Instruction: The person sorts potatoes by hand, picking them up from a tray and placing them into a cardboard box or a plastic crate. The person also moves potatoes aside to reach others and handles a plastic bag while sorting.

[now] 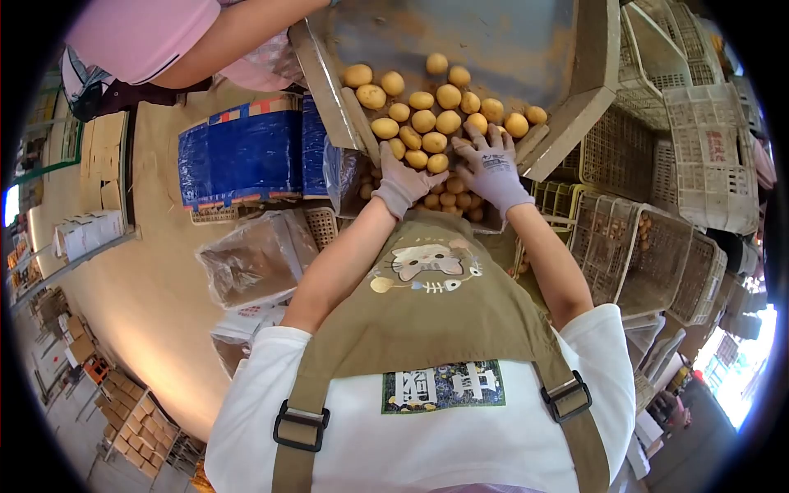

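Yellow-brown potatoes (423,122) lie in a loose cluster at the lower end of a metal sorting tray (501,37) with raised sides. My left hand (404,182), in a pale glove, is at the tray's left lower edge, fingers apart and touching the nearest potatoes. My right hand (493,168), in a grey glove with printing on its back, lies spread beside the potatoes on the right. Neither hand is closed round a potato. Below the tray's mouth, a lined box (349,177) holds more potatoes, partly hidden by my hands and apron.
Stacked plastic crates (711,156) crowd the right side, some with potatoes inside. A blue-wrapped stack (251,156) and a plastic-lined crate (255,263) stand at left. Another person's arm (238,41) reaches over the tray's upper left.
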Demonstrator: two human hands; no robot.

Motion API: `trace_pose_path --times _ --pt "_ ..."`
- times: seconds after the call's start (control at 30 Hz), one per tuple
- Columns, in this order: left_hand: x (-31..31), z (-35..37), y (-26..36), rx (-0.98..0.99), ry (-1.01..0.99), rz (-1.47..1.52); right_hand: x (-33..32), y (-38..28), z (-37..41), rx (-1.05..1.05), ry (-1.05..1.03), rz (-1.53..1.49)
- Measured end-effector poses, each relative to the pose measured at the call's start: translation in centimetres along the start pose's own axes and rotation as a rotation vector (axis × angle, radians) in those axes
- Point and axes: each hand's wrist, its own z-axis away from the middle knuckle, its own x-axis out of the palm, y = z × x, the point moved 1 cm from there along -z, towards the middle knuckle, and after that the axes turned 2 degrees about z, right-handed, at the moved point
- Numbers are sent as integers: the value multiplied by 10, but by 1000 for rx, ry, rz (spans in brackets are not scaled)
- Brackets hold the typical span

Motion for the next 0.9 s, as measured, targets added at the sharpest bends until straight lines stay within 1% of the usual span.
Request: trace_pose_path --times 0.03,0.1,0.13,0.23,0.27,0.3,0.37,0.4,0.47,0.5,0.53,0.57,0.63,0.67,0.77,0.87,0.9 --pt "1 -1 -2 -9 71 43 -12 -14 -5 58 40 -50" --pt "1 -4 -7 -30 212 131 -16 -35 -18 -49 178 -135" --pt "0 -5 -7 -23 315 135 -8 -43 -24 -98 204 -134" --pt "-2 3 -7 -25 68 119 2 -29 -22 -67 68 -98" --pt "0 5 -8 -24 36 90 10 -21 -21 -47 80 -104" --pt "0 3 -7 -18 -2 89 2 -22 -18 -36 188 -101" --pt "-5 2 -8 -13 -67 89 -11 -24 -26 -30 228 -32" --pt "-2 3 -9 -5 53 64 -15 -34 -35 -72 201 -86" --pt "-6 -1 -7 -10 95 97 -11 -64 -52 -177 137 -170" --pt "-8 -2 -7 -19 119 108 -3 -79 -57 -90 -80 -53" --pt "9 6 -10 64 203 6 -4 -85 -61 -46 -125 -73" --pt "7 1 -7 34 159 33 -7 -85 -66 -2 -168 -90" --pt "3 0 -7 -24 82 107 -8 -75 -74 79 -242 -239" --pt "0 -1 -8 -23 126 114 -10 -74 -71 103 -203 -247" --pt "0 0 -6 -26 119 57 -6 -71 -65 65 -78 -358" --pt "-7 1 -1 -81 32 -47 -23 -49 -23 248 183 -1098" --pt "-4 3 -2 -59 11 -38 -46 -34 0 305 336 -1074"
